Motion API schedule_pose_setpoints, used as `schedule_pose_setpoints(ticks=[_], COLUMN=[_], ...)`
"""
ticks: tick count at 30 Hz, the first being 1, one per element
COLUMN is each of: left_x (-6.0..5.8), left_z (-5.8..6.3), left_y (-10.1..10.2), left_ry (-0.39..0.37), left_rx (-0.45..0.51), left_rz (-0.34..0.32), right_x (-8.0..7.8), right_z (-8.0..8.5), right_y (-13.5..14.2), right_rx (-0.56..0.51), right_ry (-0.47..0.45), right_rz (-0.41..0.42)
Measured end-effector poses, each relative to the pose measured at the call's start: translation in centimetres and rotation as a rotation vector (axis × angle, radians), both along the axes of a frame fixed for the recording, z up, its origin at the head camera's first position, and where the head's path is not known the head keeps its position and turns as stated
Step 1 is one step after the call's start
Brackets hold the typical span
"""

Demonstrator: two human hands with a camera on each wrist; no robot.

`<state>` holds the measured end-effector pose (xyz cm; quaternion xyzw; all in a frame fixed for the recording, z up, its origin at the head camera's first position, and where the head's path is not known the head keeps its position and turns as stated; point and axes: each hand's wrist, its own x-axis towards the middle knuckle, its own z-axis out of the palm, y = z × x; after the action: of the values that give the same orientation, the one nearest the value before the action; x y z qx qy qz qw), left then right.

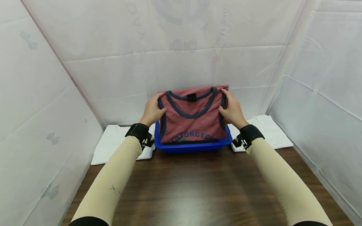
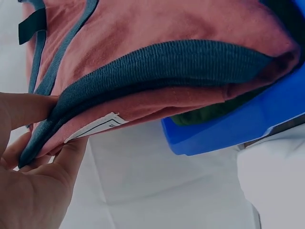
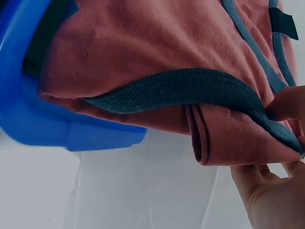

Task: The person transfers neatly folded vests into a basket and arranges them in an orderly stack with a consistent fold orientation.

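A folded red shirt (image 1: 189,125) with dark blue-grey trim and printed lettering is held up at its shoulders over a blue plastic bin (image 1: 192,147). My left hand (image 1: 153,110) pinches its left shoulder edge, thumb in front and fingers behind. On the other side my right hand (image 1: 232,110) pinches the right shoulder edge the same way. The shirt's lower part sits inside the bin's rim. In the left wrist view a white label (image 2: 97,126) shows at its side seam. Dark green cloth (image 2: 205,112) peeks out beneath the shirt in the bin.
Folded white cloths lie on both sides of the bin, one on the left (image 1: 108,144) and one on the right (image 1: 267,131). White sheeting (image 1: 181,62) walls off the back and sides. The brown wooden table (image 1: 186,188) stretches in front.
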<state>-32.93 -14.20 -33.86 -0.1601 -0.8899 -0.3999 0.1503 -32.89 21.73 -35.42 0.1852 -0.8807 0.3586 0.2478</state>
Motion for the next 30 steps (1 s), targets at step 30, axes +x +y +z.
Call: schedule_pose_setpoints(ticks=[30], left_x=[-1.9], left_z=[-4.9], left_y=[-0.2], left_ry=[-0.204], left_rx=[-0.115], left_rz=[0.041], right_x=[-1.4], right_z=[-4.2], right_y=[-0.7], right_rx=[0.105], right_ry=[-0.378], right_rz=[0.016])
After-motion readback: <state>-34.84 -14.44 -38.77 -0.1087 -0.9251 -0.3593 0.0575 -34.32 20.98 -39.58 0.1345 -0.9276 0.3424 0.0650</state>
